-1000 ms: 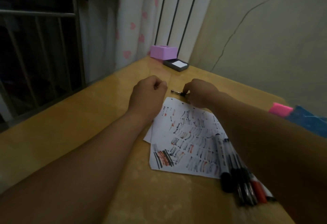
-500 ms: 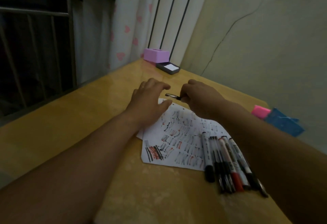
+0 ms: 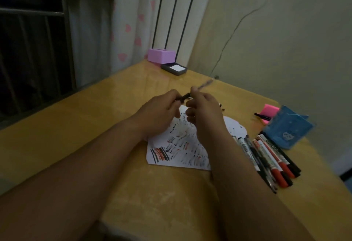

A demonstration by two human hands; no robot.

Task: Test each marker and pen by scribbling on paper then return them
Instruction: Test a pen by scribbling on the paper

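Note:
Both hands are raised above the white paper (image 3: 177, 151), which is covered in black and red scribbles. My right hand (image 3: 202, 111) grips a thin pen (image 3: 204, 84) whose far end points up and away. My left hand (image 3: 162, 111) pinches the pen's dark near end (image 3: 185, 96), which may be its cap. A row of several black and red markers and pens (image 3: 266, 157) lies on the table right of the paper, partly behind my right forearm.
A blue box (image 3: 287, 126) and a pink pad (image 3: 268, 111) with a black pen (image 3: 262, 116) on it sit at the table's right edge. A pink box (image 3: 162, 56) and a dark tray (image 3: 174, 69) stand at the far corner. The wooden table (image 3: 95, 126) meets the wall.
Both hands have lifted off the paper and come together. My right hand raised the pen and tilted it upward, and my left hand, which lay on the paper, now pinches the pen's near end.

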